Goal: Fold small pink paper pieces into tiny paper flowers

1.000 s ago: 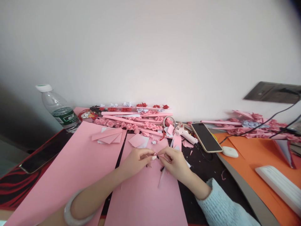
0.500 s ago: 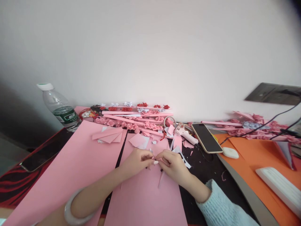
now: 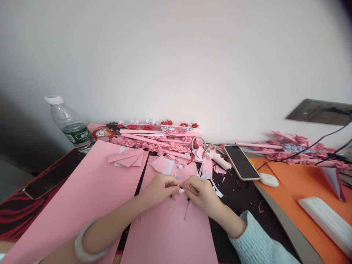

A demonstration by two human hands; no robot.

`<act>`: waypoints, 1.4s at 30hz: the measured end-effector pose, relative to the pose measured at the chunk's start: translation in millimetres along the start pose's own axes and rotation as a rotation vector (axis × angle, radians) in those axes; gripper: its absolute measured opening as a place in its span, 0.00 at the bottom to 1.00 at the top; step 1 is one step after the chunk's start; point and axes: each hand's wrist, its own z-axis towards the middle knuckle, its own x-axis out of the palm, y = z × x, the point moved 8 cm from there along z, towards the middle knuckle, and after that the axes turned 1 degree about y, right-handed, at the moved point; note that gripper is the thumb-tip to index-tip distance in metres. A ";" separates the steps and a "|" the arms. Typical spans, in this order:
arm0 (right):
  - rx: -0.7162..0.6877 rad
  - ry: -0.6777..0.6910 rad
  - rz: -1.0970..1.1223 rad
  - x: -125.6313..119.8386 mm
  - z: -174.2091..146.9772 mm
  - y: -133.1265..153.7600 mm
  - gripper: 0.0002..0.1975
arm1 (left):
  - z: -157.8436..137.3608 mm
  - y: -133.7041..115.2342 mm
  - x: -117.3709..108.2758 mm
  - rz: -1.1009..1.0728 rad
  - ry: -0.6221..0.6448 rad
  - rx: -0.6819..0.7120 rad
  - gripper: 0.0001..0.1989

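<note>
We pinch a small pink paper piece (image 3: 181, 187) between left hand (image 3: 158, 189) and right hand (image 3: 202, 190); bare pink sheet (image 3: 170, 234) lies open below the grip

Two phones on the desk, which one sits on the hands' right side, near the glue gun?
The gold-edged phone, lying screen up just right of the white glue gun. The other phone is dark and lies far left, near the water bottle.

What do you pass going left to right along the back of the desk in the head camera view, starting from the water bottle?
Water bottle → pile of pink sticks with paper flowers → glue gun → phone → small white oval gadget → white keyboard.
</note>
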 end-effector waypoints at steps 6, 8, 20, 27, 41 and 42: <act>-0.005 0.014 0.000 1.1 -0.1 0.7 0.06 | -0.7 0.5 -0.4 -0.011 -0.002 -0.015 0.09; -0.004 0.014 0.009 0.9 0.2 1.1 0.06 | -0.8 1.9 -0.7 -0.023 -0.001 -0.031 0.08; -0.013 -0.021 -0.026 -4.6 0.5 2.0 0.06 | -0.4 1.5 -0.7 -0.004 0.001 -0.031 0.08; -0.034 0.077 -0.010 8.0 -0.6 2.9 0.05 | -2.9 4.7 1.4 0.029 0.026 -0.070 0.10; -0.025 0.140 -0.008 12.5 -1.1 2.6 0.06 | -4.3 2.0 2.6 0.051 0.034 -0.052 0.06; -0.025 0.140 -0.008 12.7 -1.1 2.3 0.06 | -3.9 2.0 2.2 0.055 0.030 -0.050 0.06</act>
